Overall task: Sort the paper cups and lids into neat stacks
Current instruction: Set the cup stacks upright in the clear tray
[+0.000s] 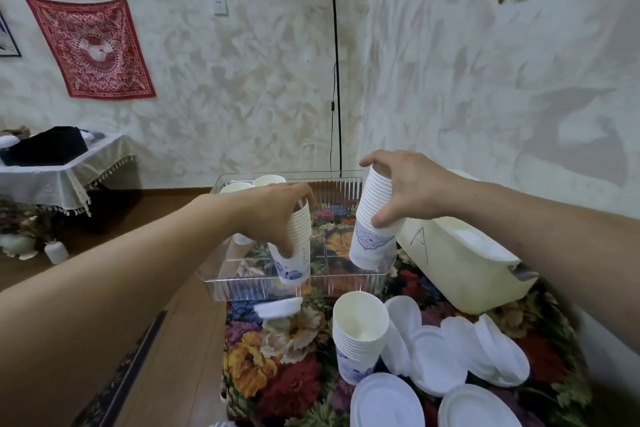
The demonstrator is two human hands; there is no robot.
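Head view, and both hands are up over the clear plastic tray (242,288) on the flowered tablecloth (294,374). The cups are white paper with blue printed patterns low on the sides, nested so their rolled rims make tight ribbed bands.

The left hand (273,215) curls down around a nested cup stack (294,250), fingers wrapped over the upper rims, the stack tilted with its base above the tray's near wall. The right hand (405,191) grips a taller cup stack (372,222) from above, thumb on the near side and fingers over the top; that stack leans too, its base low over the tray's near right part. Whether either base touches the tray floor, I can't tell.

Nearer than the tray, a third cup stack (358,333) stands upright, mouth open. Just right of it, white lids (433,354) lie loosely overlapped, some propped on edge, and two more sit flat at the closest edge. One lone lid (277,308) rests just in front of the tray's near wall. Two loose cups (252,184) show at the tray's far left corner, behind the left wrist.

Right of the tray sits a cream plastic box (460,263) with a pencilled mark on its side. Behind the tray rises a floor lamp (332,55); far to its left, a red patterned cloth (91,48) hangs on the wall.
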